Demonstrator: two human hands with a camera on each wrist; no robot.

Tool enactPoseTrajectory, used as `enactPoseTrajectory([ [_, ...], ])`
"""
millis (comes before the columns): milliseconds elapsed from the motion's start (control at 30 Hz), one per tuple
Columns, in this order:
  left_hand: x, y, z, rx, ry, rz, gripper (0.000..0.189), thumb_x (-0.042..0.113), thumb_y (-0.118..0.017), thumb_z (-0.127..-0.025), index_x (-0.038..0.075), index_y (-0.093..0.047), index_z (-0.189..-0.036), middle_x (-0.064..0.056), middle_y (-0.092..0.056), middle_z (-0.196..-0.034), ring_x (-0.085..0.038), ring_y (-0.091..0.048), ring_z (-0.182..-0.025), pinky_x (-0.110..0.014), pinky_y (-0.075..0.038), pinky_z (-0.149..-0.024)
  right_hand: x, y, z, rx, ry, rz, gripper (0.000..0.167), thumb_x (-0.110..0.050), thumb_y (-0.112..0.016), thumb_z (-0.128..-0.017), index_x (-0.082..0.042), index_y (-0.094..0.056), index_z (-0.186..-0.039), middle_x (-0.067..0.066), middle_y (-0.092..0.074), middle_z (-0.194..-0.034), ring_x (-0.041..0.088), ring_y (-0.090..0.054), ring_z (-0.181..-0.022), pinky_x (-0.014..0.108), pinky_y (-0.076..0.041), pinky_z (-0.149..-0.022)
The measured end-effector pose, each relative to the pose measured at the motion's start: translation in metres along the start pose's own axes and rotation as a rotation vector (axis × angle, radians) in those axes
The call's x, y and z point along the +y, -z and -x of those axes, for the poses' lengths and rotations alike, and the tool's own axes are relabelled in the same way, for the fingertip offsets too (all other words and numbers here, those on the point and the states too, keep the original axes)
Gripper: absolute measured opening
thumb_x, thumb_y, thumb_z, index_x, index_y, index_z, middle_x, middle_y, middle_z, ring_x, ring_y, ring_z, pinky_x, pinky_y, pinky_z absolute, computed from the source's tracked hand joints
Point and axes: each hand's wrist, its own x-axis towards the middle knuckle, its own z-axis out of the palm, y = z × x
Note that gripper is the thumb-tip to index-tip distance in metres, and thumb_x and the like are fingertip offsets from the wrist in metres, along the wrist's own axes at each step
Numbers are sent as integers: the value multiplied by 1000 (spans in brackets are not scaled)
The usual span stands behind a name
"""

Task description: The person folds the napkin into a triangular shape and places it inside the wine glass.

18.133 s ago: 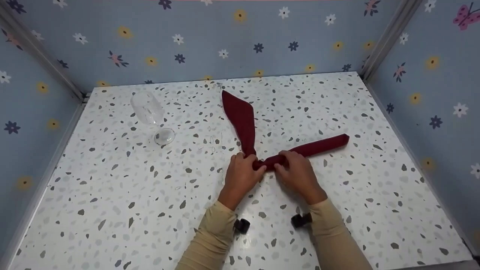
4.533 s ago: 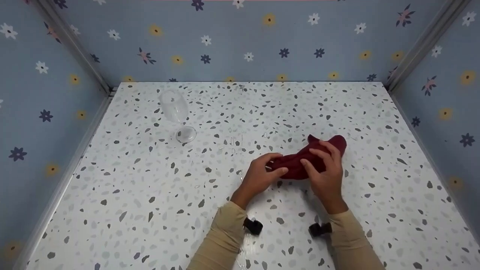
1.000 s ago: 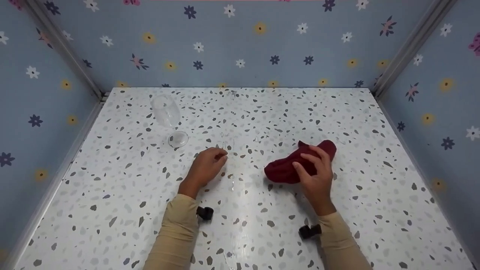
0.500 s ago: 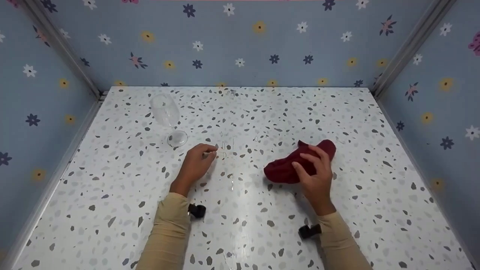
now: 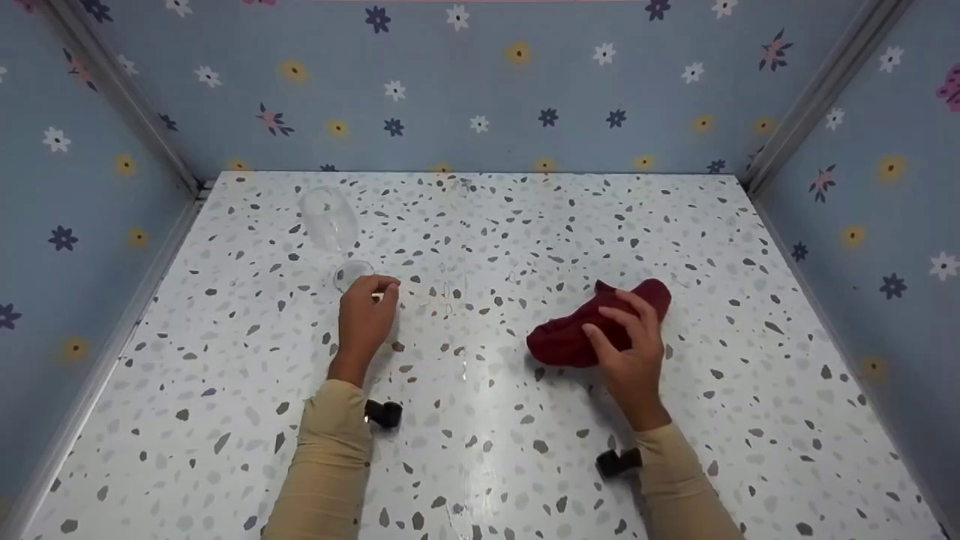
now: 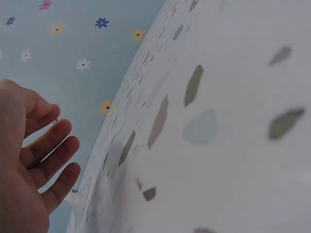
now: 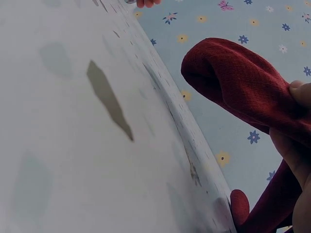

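A white speckled tabletop (image 5: 480, 450) fills the frame, boxed on three sides by blue flowered walls (image 5: 465, 82) — metal strips run down the upper corners. The lower half and the far right lie bare. Left of centre, the left hand (image 5: 365, 319) has relaxed fingers at the foot of a clear wine glass (image 5: 334, 232), holding nothing. Right of centre, the right hand (image 5: 630, 352) grasps a rolled dark red napkin (image 5: 570, 341) — fingers curled over it on the tabletop.

Rolled maroon napkin (image 5: 581, 330) — clear wineglass (image 5: 330, 225) upright
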Motion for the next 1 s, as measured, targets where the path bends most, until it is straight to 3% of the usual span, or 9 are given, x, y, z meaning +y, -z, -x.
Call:
enactPoseTrajectory([
  [100, -2, 1, -2, 47, -7, -21, 17, 15, -60, -99, 6, -72, -106, -8, -62, -109, -21, -60, -105, -38, -51, -91, -2, 1, -2, -3, 17, -4, 32, 18, -79, -72, 10, -70, -102, 32, -57, -125, 46, -54, -114, 35, -42, -102],
  [233, -4, 4, -4, 66, -17, 30, 17, 13, -61, -98, 3, -72, -108, -10, -58, -116, -22, -56, -112, -39, -52, -91, -1, 1, -1, -6, 22, -5, 33, 18, -80, -72, 9, -70, -102, 32, -57, -125, 46, -54, -113, 35, -42, -102],
  [400, -5, 9, -5, 61, 38, 110, 23, 13, -61, -98, 1, -69, -116, -10, -54, -123, -22, -53, -118, -38, -50, -97, 2, 1, 0, -12, 25, -14, 31, 16, -80, -73, 10, -70, -102, 36, -55, -124, 46, -54, -113, 33, -42, -102],
  [700, -5, 14, -12, 127, 44, 90, 23, 9, -59, -98, -2, -66, -116, -15, -48, -131, -26, -48, -125, -38, -49, -96, 0, -1, -2, -5, 34, -9, 33, 18, -80, -71, 9, -71, -101, 33, -57, -123, 46, -54, -113, 36, -41, -104],
  [1000, 0, 19, -18, 144, 174, 160, 37, 18, -56, -101, 3, -48, -134, -14, -42, -136, -27, -48, -128, -41, -38, -106, -2, 0, -1, -3, 41, 9, 32, 18, -80, -71, 9, -70, -100, 28, -58, -124, 48, -55, -113, 38, -42, -104],
])
